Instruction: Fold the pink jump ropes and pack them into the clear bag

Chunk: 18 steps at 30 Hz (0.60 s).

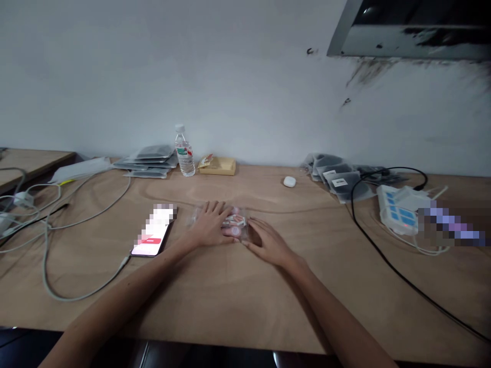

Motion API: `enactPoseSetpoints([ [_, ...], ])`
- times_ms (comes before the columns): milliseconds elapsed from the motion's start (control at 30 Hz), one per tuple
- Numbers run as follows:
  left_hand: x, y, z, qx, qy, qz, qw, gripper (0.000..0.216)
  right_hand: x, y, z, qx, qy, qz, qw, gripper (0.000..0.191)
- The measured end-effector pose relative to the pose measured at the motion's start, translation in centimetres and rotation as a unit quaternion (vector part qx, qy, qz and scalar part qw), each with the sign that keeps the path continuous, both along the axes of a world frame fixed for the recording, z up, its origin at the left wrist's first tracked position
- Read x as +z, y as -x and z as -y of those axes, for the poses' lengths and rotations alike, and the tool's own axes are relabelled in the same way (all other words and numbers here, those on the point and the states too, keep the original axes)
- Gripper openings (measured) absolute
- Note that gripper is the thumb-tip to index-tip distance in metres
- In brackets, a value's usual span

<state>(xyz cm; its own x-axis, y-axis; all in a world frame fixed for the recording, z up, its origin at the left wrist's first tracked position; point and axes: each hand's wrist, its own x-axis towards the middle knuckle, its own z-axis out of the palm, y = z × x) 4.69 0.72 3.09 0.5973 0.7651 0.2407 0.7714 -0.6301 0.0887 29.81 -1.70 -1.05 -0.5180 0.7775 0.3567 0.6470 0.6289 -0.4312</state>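
Observation:
A small clear plastic packet [235,224] with red and white contents lies on the wooden table [238,301] in the middle. My left hand [210,224] rests flat on the packet's left part, fingers spread. My right hand [267,242] lies palm down against the packet's right edge, fingers together and touching it. Neither hand lifts it.
A lit phone [152,236] on a grey cable [76,294] lies left of my hands. At the back stand a water bottle [184,152], grey pouches [149,161], a yellow box [218,165] and a white earbud case [289,181]. A power strip [397,210] and black cable [399,276] lie right.

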Motion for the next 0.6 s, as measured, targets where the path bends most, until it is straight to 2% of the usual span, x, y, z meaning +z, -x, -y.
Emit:
enactPoseSetpoints([
  [233, 0.1, 0.0, 0.0, 0.001, 0.010, 0.002, 1.000, 0.085, 0.3, 1.1, 0.4, -0.030, -0.021, 0.002, 0.999, 0.054],
  [333, 0.0, 0.0, 0.0, 0.004, 0.011, -0.001, 1.000, 0.087, 0.3, 1.1, 0.6, -0.032, -0.021, 0.013, 0.999, 0.057],
  [600, 0.3, 0.2, 0.1, 0.002, 0.046, -0.002, 0.999, 0.076, -0.7, 0.6, 0.2, -0.012, -0.017, 0.060, 0.998, 0.064],
])
